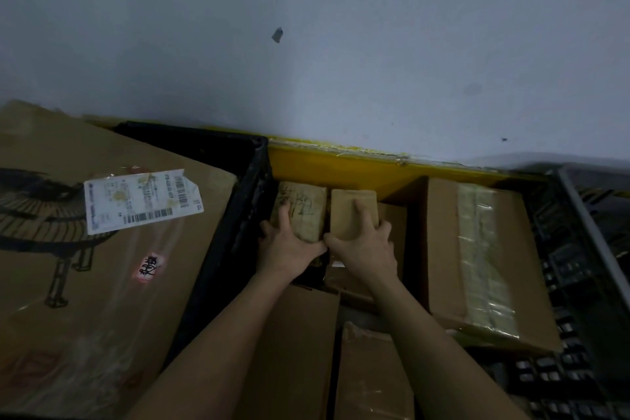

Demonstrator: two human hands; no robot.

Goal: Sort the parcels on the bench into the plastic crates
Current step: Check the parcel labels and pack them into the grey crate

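Down inside the yellow crate (341, 167), against the wall, both hands are setting small parcels side by side at its far end. The left hand (289, 245) lies on a taped parcel with dark handwriting (301, 206), fingers spread over its top and near edge; the right hand (363, 249) grips a plain brown parcel (351, 208) just beside it, thumb at one side and fingers wrapped round the other. The two parcels stand close, nearly touching. This looks like the placing step of sorting: the pair seems almost seated, so the next move likely calls for letting go without toppling them and fetching another parcel. A larger taped carton (477, 259) sits in the same crate to the right. At left, a big carton (85, 266) fills a black crate (238, 181); it carries a white shipping label (141, 198) with barcodes, too blurred to read, and a small red-edged sticker (151, 266) with illegible characters. The handwriting cannot be made out either.
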